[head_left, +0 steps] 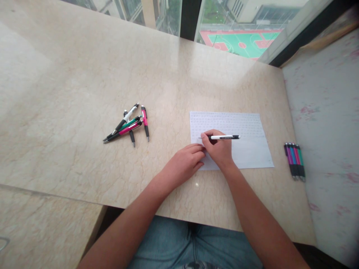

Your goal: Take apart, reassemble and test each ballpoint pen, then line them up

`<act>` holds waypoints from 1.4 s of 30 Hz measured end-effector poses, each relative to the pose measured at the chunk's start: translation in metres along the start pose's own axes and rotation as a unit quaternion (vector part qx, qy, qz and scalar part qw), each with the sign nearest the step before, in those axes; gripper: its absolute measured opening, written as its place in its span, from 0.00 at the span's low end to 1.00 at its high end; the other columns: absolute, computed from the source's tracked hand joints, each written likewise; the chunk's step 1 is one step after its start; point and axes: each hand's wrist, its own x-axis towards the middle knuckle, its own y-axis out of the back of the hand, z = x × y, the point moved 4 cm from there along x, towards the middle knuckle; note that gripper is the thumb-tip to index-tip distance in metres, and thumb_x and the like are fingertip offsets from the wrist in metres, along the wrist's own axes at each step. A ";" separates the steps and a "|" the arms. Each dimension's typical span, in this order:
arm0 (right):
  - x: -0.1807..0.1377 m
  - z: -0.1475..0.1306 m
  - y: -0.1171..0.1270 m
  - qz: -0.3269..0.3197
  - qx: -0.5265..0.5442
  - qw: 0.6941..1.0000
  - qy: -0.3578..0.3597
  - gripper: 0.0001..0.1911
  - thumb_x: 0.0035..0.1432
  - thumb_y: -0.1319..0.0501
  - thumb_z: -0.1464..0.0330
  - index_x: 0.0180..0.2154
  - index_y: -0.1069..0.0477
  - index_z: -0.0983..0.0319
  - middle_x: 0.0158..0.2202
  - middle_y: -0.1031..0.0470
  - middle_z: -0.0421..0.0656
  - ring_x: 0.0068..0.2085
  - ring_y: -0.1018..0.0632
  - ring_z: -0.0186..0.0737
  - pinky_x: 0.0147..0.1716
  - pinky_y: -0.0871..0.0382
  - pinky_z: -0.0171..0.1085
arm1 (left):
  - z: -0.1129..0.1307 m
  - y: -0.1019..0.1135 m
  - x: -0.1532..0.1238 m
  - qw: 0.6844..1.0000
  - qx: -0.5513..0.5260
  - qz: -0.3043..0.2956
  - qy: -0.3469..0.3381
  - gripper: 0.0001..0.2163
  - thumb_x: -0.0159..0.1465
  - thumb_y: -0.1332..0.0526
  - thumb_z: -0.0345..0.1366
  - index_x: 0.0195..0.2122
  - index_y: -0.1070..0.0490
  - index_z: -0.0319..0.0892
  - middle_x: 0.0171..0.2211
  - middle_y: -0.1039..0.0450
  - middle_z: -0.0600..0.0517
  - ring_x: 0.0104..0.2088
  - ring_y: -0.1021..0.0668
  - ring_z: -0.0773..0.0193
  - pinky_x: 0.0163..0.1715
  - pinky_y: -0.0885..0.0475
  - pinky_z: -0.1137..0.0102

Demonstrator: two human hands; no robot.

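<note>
My right hand is closed around a white and black ballpoint pen, its tip near the left part of a white sheet of paper. Rows of small handwritten marks cover the upper part of the sheet; the lower part is bare. Flat on the sheet's lower left edge rests my left hand, fingers stretched out and lightly bent, close beside the right hand's fingers. It holds nothing that I can see.
Left of the paper lies a loose pile of ballpoint pens, with a pink pen at its right side. Several coloured pens lie side by side near the patterned wall. A window borders the stone counter at the back.
</note>
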 end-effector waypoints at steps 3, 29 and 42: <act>0.000 0.000 0.000 0.003 -0.005 1.000 0.001 0.09 0.60 0.41 0.66 0.27 0.28 0.59 0.27 0.22 0.42 0.30 0.23 0.40 0.33 0.30 0.39 | 0.000 0.000 0.000 1.000 0.005 -0.004 0.002 0.08 0.64 0.42 0.27 0.41 0.26 0.41 0.49 0.24 0.45 0.53 0.25 0.56 0.55 0.27 0.59; 0.000 -0.002 0.001 0.010 -0.017 1.000 0.007 0.10 0.60 0.42 0.67 0.27 0.28 0.60 0.26 0.23 0.41 0.29 0.24 0.38 0.33 0.32 0.37 | -0.001 0.000 0.000 1.000 -0.003 -0.011 0.014 0.07 0.63 0.41 0.27 0.40 0.26 0.41 0.50 0.25 0.45 0.54 0.24 0.55 0.56 0.28 0.58; -0.007 0.009 0.010 0.078 0.083 0.992 -0.054 0.10 0.62 0.41 0.63 0.30 0.27 0.61 0.25 0.26 0.39 0.26 0.28 0.34 0.27 0.34 0.35 | 0.000 -0.001 -0.003 1.000 0.026 0.007 0.000 0.06 0.64 0.41 0.28 0.40 0.25 0.39 0.52 0.25 0.42 0.56 0.25 0.53 0.56 0.27 0.58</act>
